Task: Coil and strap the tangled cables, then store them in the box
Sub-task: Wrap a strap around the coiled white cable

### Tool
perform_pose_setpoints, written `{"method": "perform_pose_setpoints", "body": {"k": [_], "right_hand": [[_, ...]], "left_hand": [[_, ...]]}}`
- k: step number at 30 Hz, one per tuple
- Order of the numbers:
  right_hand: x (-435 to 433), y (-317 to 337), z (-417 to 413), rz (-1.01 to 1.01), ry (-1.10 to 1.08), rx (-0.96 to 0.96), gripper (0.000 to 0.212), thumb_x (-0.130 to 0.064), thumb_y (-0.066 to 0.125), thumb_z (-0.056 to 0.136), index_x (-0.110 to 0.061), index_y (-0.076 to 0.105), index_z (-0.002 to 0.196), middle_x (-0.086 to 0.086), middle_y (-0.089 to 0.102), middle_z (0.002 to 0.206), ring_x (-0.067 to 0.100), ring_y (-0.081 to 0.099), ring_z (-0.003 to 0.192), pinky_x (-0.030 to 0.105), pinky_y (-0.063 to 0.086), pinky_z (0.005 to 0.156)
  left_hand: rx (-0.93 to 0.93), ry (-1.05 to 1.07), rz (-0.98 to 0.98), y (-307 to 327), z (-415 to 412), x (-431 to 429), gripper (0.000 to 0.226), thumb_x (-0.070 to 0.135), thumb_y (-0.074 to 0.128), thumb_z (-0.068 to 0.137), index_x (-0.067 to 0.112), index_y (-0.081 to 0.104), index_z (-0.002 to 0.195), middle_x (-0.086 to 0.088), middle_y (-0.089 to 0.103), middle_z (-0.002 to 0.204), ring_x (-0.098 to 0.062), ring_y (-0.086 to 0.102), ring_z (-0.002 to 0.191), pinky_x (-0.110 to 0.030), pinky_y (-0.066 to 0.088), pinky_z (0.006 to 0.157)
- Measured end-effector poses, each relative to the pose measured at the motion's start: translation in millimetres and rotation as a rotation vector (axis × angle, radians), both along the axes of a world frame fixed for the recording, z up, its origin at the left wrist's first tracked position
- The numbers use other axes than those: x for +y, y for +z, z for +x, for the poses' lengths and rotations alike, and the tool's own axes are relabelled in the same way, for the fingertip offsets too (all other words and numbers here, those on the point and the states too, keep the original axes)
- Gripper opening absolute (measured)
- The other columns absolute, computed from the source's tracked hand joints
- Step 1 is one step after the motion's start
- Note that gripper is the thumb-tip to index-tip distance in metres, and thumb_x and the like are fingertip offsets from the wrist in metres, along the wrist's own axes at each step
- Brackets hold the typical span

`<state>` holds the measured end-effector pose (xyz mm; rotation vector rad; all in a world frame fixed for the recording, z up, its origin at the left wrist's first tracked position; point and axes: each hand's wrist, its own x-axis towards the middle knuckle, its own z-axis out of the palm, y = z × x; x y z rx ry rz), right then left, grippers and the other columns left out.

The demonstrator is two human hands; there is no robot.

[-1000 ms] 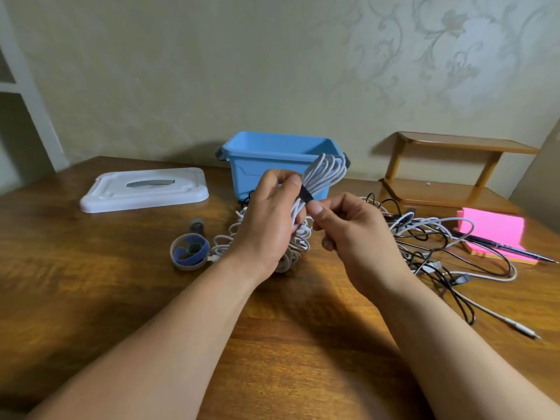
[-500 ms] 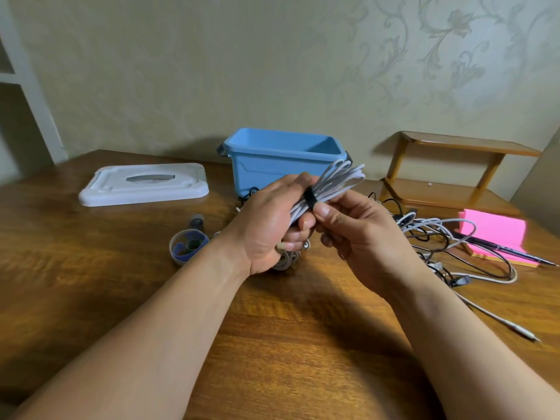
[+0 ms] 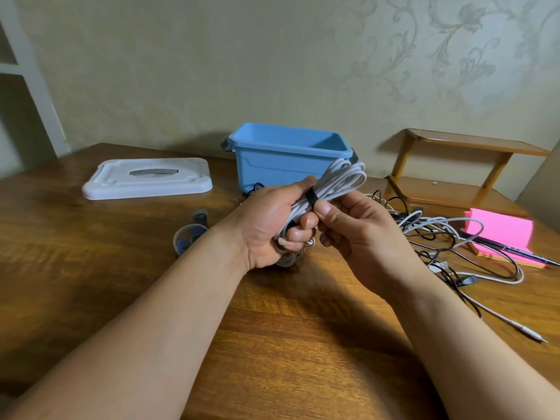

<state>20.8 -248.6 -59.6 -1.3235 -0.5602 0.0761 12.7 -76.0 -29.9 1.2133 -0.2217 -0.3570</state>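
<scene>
Your forearms reach forward and meet just in front of the blue box (image 3: 288, 159). Your left hand (image 3: 266, 225) grips the white cable coil (image 3: 339, 183), fingers curled round it; your right hand (image 3: 363, 237) pinches the same coil, thumb just beside its black strap (image 3: 311, 197)

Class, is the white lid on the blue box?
No, the lid lies flat on the table, left of the open box.

Saw on the wooden table (image 3: 91, 268) a white lid (image 3: 147, 178) at ten o'clock, blue box (image 3: 272, 168) at twelve, tangled cables (image 3: 448, 237) and pink notepad (image 3: 503, 228) at two.
</scene>
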Motion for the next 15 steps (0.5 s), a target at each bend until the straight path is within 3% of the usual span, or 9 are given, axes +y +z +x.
{"method": "perform_pose_setpoints", "body": {"k": [6,9,11,13,15], "right_hand": [[-1,-4,3,-0.019,-0.054,-0.052,0.018,-0.017,0.065,0.099,-0.004,0.067,0.112,0.01,0.066,0.083,0.022,0.057,0.073,0.03,0.042,0.064],[1,-4,1,-0.049,-0.071,-0.08,0.015,-0.013,0.065,0.102,-0.002,0.068,0.113,0.013,0.062,0.083,0.02,0.057,0.07,0.031,0.043,0.064],[1,-3,1,-0.043,-0.099,-0.078,0.012,-0.009,0.062,0.104,-0.003,0.069,0.112,0.012,0.059,0.082,0.017,0.054,0.068,0.029,0.043,0.062],[1,-1,3,0.007,-0.158,-0.041,0.011,-0.006,0.061,0.103,-0.009,0.071,0.105,0.003,0.058,0.076,0.012,0.046,0.064,0.025,0.044,0.06],[-1,2,4,0.075,-0.186,0.008,0.011,-0.008,0.061,0.103,-0.011,0.072,0.102,0.001,0.059,0.077,0.013,0.043,0.065,0.026,0.043,0.061]], "left_hand": [[0.038,0.034,0.035,2,1,-6,0.045,0.05,0.044,0.112,0.012,0.065,0.098,-0.003,0.053,0.059,-0.012,0.049,0.041,-0.018,0.033,0.034],[0.014,0.123,0.167,3,1,-6,0.054,0.06,0.045,0.109,0.013,0.069,0.095,-0.007,0.057,0.06,-0.017,0.055,0.046,-0.024,0.041,0.041],[-0.101,0.232,0.297,-1,3,-6,0.06,0.067,0.043,0.107,0.014,0.068,0.095,-0.009,0.065,0.068,-0.022,0.062,0.056,-0.031,0.052,0.053],[-0.309,0.39,0.467,-5,1,-8,0.052,0.07,0.047,0.101,0.022,0.064,0.11,-0.004,0.074,0.09,-0.023,0.072,0.075,-0.043,0.061,0.073],[-0.612,0.485,0.646,-8,-5,-12,0.031,0.051,0.055,0.104,0.032,0.053,0.129,0.005,0.07,0.105,-0.016,0.071,0.084,-0.044,0.058,0.078]]}}
